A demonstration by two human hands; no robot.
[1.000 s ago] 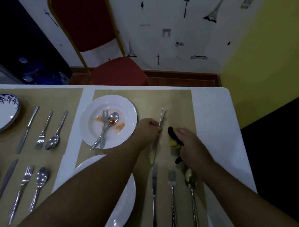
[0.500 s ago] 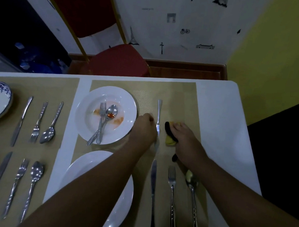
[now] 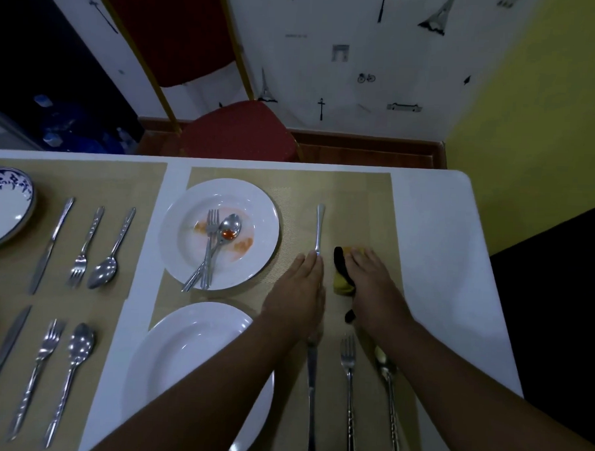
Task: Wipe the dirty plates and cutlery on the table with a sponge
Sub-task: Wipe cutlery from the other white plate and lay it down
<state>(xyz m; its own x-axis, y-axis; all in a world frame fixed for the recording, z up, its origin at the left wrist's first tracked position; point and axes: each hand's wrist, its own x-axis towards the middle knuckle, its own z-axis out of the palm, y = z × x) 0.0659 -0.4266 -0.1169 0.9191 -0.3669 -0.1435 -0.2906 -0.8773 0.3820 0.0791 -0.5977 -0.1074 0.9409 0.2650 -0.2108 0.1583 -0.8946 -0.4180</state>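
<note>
My left hand (image 3: 300,293) lies flat on the tan placemat (image 3: 365,201), its fingers straight over the lower part of a table knife (image 3: 320,226) whose handle points away from me. Just right of it, my right hand (image 3: 372,286) covers and holds a yellow and black sponge (image 3: 340,281) down on the mat. To the left stands a dirty white plate (image 3: 255,220) with orange smears, and a fork (image 3: 211,242) and a spoon (image 3: 228,231) lie in it.
A clean white plate (image 3: 181,356) sits near me under my left forearm. A knife (image 3: 310,396), fork (image 3: 349,381) and spoon (image 3: 388,386) lie in front of my hands. More cutlery and a blue-patterned bowl (image 3: 3,209) occupy the left placemat. A red chair (image 3: 235,130) stands beyond the table.
My left hand has gone from gripping the knife to lying flat on it, and the knife now lies straight on the mat. My right hand stays on the sponge.
</note>
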